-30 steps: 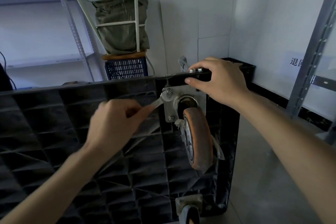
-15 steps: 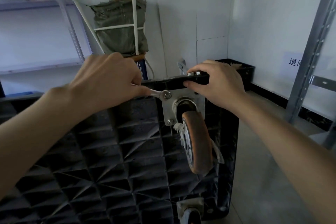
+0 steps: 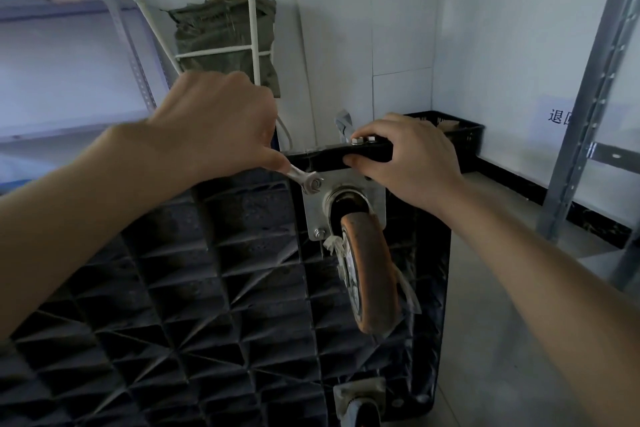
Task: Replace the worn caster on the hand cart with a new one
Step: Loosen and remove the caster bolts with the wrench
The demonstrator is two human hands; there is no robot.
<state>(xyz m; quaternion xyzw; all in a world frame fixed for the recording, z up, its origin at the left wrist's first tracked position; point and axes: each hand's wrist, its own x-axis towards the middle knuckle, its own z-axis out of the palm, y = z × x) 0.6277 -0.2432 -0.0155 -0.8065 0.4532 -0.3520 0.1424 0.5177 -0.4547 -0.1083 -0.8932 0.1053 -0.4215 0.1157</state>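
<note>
The hand cart (image 3: 214, 305) is stood on its side, its black ribbed underside turned toward the camera. The worn caster (image 3: 367, 274), with an orange, scuffed wheel, is seen bolted near the upper right corner of that underside by a silver mounting plate (image 3: 346, 204). Pale shreds of tape or film are wound around the wheel hub. A wrench (image 3: 304, 178) is gripped in the left hand (image 3: 214, 121), fingers curled round the handle; its head is seated on the nut (image 3: 316, 183) at the plate's upper left corner. A second nut (image 3: 320, 231) is visible at the plate's lower left corner. The right hand (image 3: 405, 159) is clamped over the cart's top edge just above the plate, thumb pressed on the near face and fingers wrapped over the far side beside small bolt ends (image 3: 360, 140). Another caster (image 3: 362, 402) is partly seen below the worn one, at the cart's lower edge. Behind the cart, a black crate (image 3: 460, 135) sits by the wall, and a green sack (image 3: 225, 42) is held in a white frame.
</note>
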